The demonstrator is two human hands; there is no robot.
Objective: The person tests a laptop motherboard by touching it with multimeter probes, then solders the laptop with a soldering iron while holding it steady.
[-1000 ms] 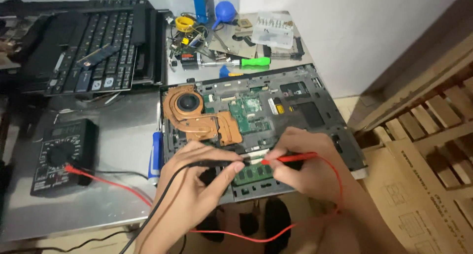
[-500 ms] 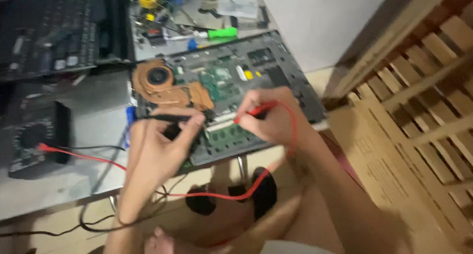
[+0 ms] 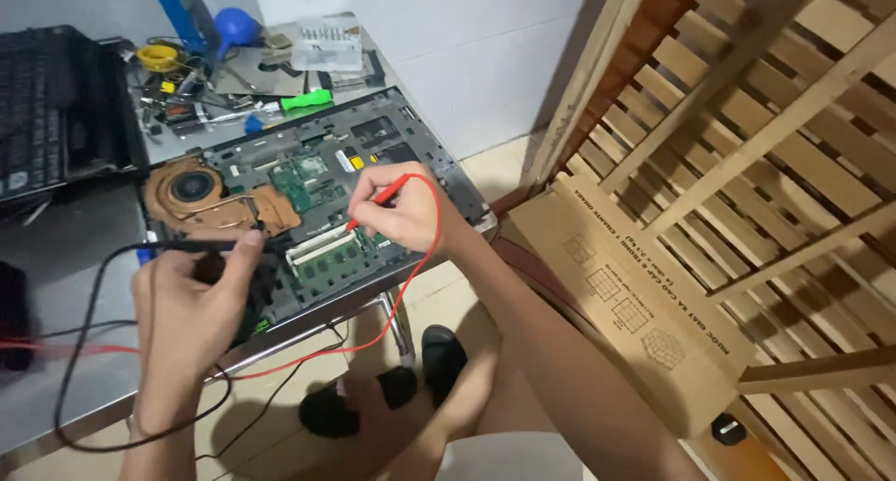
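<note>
Probing the opened laptop (image 3: 308, 192) on the bench (image 3: 65, 257); my left hand (image 3: 191, 304) is closing its grip on the black probe (image 3: 201, 246) by the copper heatsink (image 3: 201, 196), my right hand (image 3: 397, 210) is pinching the red probe (image 3: 378, 199) tip-down on the green board (image 3: 303, 178); next I'm judging both tips need steady contact

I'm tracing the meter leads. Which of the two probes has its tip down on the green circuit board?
The red probe, pinched in the right hand, points down at the green board. The black probe, under the left hand's thumb, lies by the copper cooler.
</note>
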